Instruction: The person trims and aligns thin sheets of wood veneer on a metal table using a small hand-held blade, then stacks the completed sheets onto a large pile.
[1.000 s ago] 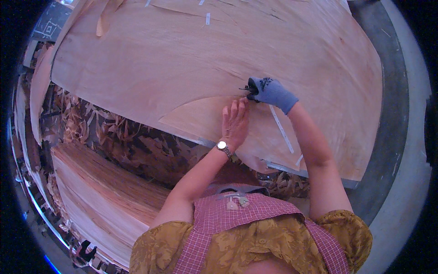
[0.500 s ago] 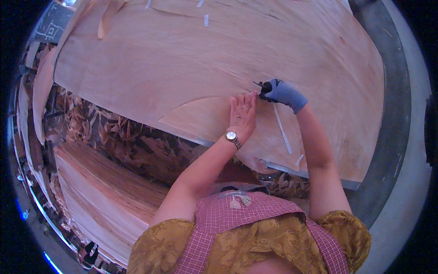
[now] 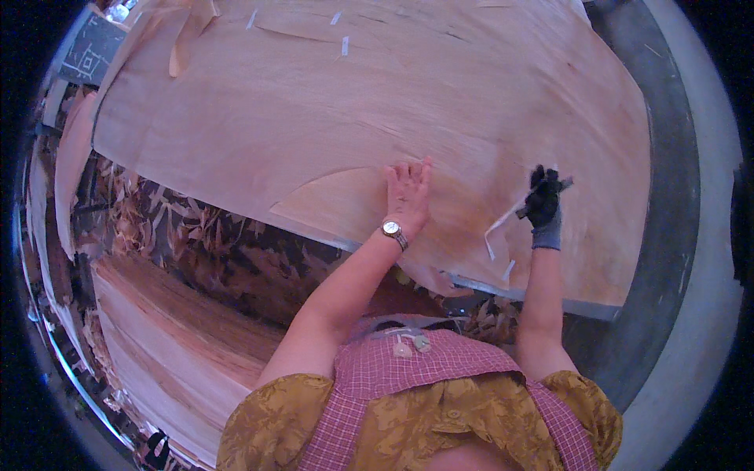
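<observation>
Bare, with a watch (image 3: pixel 391 228) at the wrist, my left hand (image 3: pixel 408 192) lies flat on a thin wood veneer sheet (image 3: pixel 314 118), fingers stretched out. It rests just right of a curved edge in the veneer. My right hand (image 3: pixel 543 200), in a blue-grey glove with a black palm, is turned palm up over the sheet's right part. Its fingers are closed around a dark slim tool (image 3: pixel 565 184), whose exact kind is blurred. Beside this hand a narrow white tape strip (image 3: pixel 499 224) runs, bent, down to the veneer; whether the fingers grip it is unclear.
Short white tape pieces (image 3: pixel 345 45) stick to the far veneer, another (image 3: pixel 509 271) near the front edge. Veneer scraps (image 3: pixel 196 212) fill the gap at left. A veneer stack (image 3: pixel 181 330) stands lower left. A dark grey border (image 3: pixel 667 196) runs along the right.
My right hand has moved right and toward me from beside the left hand, turning palm up. The tape strip, flat before, is now bent and partly lifted. My left hand stays on the veneer.
</observation>
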Tool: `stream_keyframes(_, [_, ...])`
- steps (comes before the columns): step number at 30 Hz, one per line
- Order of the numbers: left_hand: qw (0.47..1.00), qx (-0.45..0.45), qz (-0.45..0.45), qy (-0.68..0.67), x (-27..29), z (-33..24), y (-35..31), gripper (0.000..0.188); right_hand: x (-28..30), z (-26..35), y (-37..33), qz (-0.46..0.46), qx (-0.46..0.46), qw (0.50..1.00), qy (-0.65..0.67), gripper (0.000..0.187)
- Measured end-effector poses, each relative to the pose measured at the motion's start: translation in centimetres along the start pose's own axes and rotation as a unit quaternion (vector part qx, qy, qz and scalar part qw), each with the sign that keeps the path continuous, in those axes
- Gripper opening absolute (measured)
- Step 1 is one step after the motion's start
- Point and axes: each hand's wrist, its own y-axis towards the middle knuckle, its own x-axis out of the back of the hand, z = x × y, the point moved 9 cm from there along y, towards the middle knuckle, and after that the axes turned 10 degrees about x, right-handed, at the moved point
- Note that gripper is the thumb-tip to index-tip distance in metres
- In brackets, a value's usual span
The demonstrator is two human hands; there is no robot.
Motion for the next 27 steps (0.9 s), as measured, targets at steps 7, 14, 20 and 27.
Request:
stream_keyframes(7, [0.999, 0.022, -0.038, -0.013, 1.0, 0.9, -0.2, 0.079, -6.3, 14.9, -3.6, -0.045, 0.232, 0.946, -0.221, 0.028])
stream_keyframes(14, [0.98, 0.045, -0.155, -0.114, 2.6, 6.8, -7.3, 0.073, -19.8, 7.3, -7.3, 0.282, 0.186, 0.793, -0.507, 0.027])
stream_keyframes(20, [0.966, 0.182, -0.162, -0.086, 3.0, 17.1, -12.2, 0.081, -31.8, -7.9, -13.2, 0.536, 0.197, 0.659, -0.49, 0.017])
stream_keyframes(27, [0.92, 0.299, -0.209, -0.146, 1.4, 22.3, -14.5, 0.088, -43.1, -23.9, -22.1, 0.71, 0.12, 0.48, -0.502, 0.033])
